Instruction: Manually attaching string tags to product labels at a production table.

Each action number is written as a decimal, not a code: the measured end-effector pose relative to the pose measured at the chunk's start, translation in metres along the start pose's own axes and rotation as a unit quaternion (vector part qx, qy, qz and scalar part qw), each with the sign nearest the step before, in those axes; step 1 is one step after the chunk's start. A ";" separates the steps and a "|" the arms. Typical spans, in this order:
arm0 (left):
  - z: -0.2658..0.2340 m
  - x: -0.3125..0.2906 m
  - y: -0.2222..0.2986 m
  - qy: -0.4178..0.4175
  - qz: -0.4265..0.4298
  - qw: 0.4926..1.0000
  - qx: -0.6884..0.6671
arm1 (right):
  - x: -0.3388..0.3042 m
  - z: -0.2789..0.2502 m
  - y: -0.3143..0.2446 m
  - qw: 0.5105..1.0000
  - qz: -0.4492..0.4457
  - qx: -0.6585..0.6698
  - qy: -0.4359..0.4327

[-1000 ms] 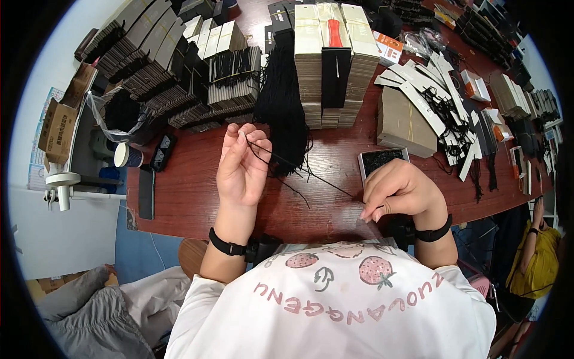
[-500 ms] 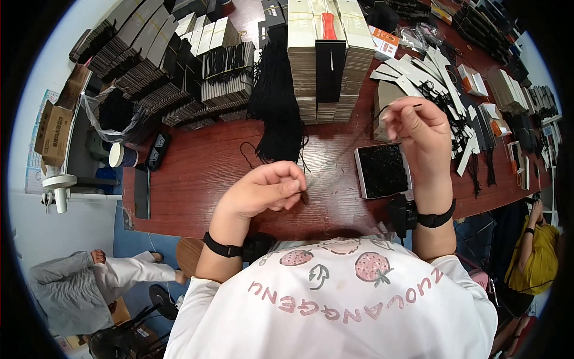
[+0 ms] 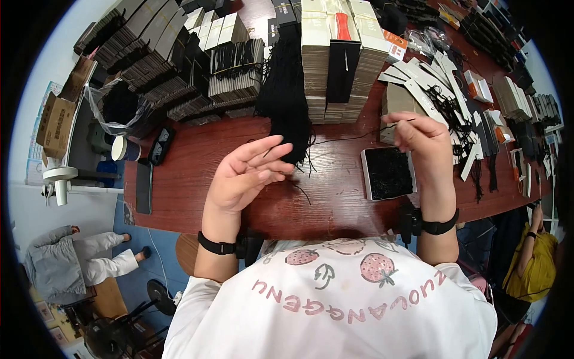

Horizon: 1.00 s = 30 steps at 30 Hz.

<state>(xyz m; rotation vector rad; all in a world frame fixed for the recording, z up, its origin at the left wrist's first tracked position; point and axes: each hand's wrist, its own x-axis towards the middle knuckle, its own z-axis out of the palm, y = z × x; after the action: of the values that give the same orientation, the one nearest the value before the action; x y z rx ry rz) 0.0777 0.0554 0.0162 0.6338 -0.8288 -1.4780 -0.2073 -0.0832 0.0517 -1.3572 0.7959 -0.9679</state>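
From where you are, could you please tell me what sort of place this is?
Probably a small workshop: banded stacks of card, a hank of black cords and an open box of small black pieces share the wood-grain table.

Right hand [image 3: 422, 139] hides part of the brown card block [image 3: 394, 99]. Dark sliver [image 3: 273, 148] at left hand [image 3: 248, 172]: too small to identify. Pale card stacks [image 3: 315, 66] are cut off at the view's far edge, white shirt [image 3: 335, 314] at its near edge.
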 end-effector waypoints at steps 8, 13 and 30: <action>0.046 0.022 -0.007 0.082 -0.049 0.989 0.117 | -0.009 0.064 0.000 0.964 -0.118 -0.200 -0.131; 0.050 0.027 -0.018 0.110 0.018 0.962 0.250 | -0.008 0.064 0.001 0.979 0.041 -0.080 -0.184; 0.057 0.031 -0.031 0.117 -0.068 0.985 0.107 | -0.011 0.064 0.008 0.992 -0.014 -0.041 -0.116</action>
<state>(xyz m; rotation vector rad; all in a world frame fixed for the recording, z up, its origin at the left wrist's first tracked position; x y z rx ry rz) 0.0112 0.0309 0.0281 1.0235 -0.7771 -1.4129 -0.1528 -0.0466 0.0476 -1.5252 0.6468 -0.7883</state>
